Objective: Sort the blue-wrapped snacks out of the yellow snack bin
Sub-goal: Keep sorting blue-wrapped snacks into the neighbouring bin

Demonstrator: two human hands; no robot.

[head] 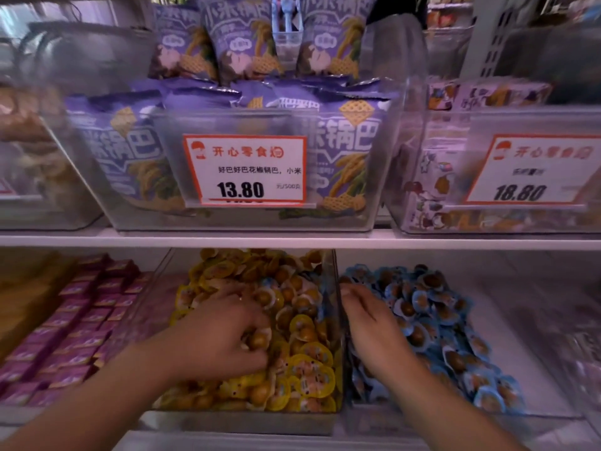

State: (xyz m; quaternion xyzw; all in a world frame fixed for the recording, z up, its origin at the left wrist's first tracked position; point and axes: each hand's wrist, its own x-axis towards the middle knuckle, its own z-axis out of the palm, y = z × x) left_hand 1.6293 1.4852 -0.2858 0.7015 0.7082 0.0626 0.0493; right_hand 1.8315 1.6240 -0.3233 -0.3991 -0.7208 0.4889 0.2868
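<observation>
A clear bin [331, 320] on the lower shelf holds a heap of yellow-wrapped snacks [305, 372]. A few blue-wrapped snacks [312, 284] lie among them near the bin's right wall. My left hand [224, 333] is buried in the yellow heap, fingers curled round several yellow snacks. The bin to the right is filled with blue-wrapped snacks [432, 317]. My right hand [370, 323] lies over the left part of that blue pile, fingers bent downward at the dividing wall; whether it holds anything is hidden.
Pink boxed snacks [74, 333] fill the bin at the left. The white shelf board [292, 240] above carries clear bins of purple snack bags [130, 148] with price tags 13.80 [244, 170] and 18.80 [527, 170], overhanging the lower bins.
</observation>
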